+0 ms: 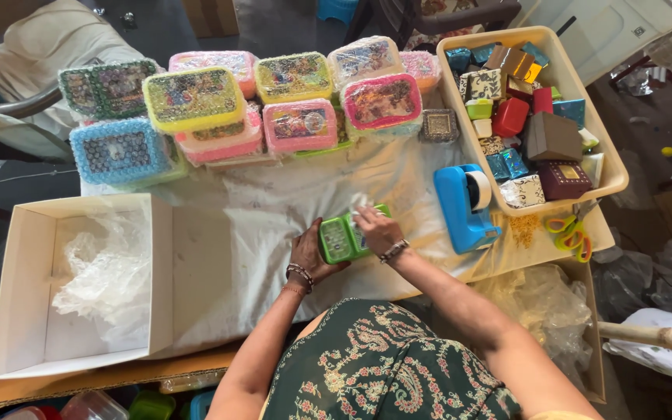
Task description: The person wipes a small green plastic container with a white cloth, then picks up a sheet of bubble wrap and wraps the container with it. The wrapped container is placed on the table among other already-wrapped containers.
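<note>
Hands meet on a green box (pixel 341 236) lying on the white table cover (pixel 258 233), left of the blue tape dispenser (pixel 464 206). Left hand (pixel 310 255) grips the box's near end, fingers curled around it. Right hand (pixel 376 231) rests on top, fingers bent, pinching a white scrap (pixel 361 202). Wrapped boxes (pixel 196 97) line the far edge.

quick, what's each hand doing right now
Left hand: closed on the end of the green rectangular plastic box.
Right hand: resting on top of that box, grip unclear.
</note>
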